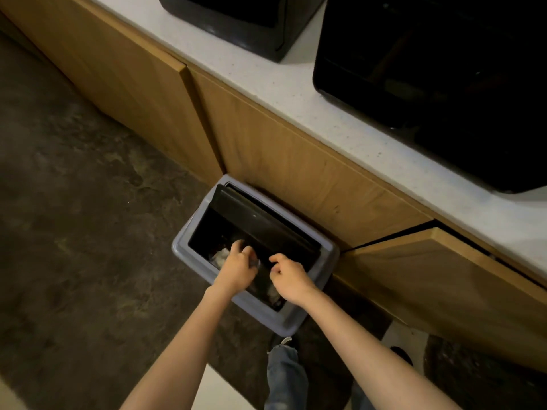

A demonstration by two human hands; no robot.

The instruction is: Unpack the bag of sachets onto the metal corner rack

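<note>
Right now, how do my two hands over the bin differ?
The left hand reaches further into the bin, fingers curled on something small and pale; the right hand sits nearer the rim, fingers curled with nothing visible in them. Both are bare and over the bin's opening.

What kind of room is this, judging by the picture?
Probably a kitchen or pantry: a white speckled countertop over wooden cabinet doors, black countertop appliances, and a grey plastic waste bin on the floor.

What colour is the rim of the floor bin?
Pale blue-grey plastic rim, around a black interior; head view.
</note>
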